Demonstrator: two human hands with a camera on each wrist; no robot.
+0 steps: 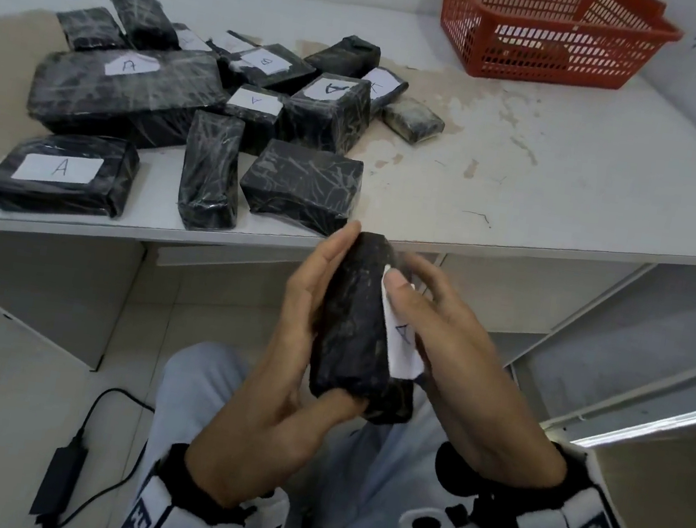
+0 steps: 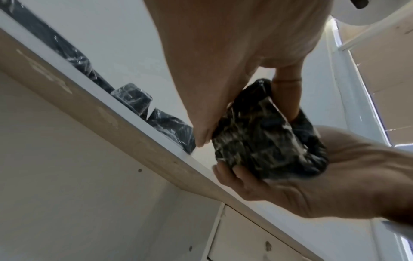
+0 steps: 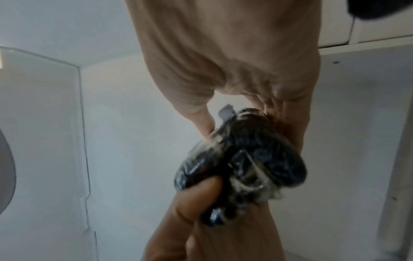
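A black plastic-wrapped parcel [image 1: 351,322] with a white paper label [image 1: 403,338] marked "A" is held upright in front of the table edge, above my lap. My left hand [image 1: 309,303] grips its left side, fingers running up along it and thumb tucked under its lower end. My right hand [image 1: 432,320] holds the right side, thumb pressing on the top of the label. In the left wrist view the parcel [image 2: 268,141] sits between the left hand [image 2: 223,79] and the right palm [image 2: 335,176]. The right wrist view shows the parcel [image 3: 241,162] under the right hand [image 3: 234,70].
Several more black wrapped parcels [image 1: 128,94] lie on the left half of the white table [image 1: 572,183], some labelled A, B or K. A red mesh basket [image 1: 553,33] stands at the back right. A black power adapter [image 1: 59,478] with its cable lies on the floor.
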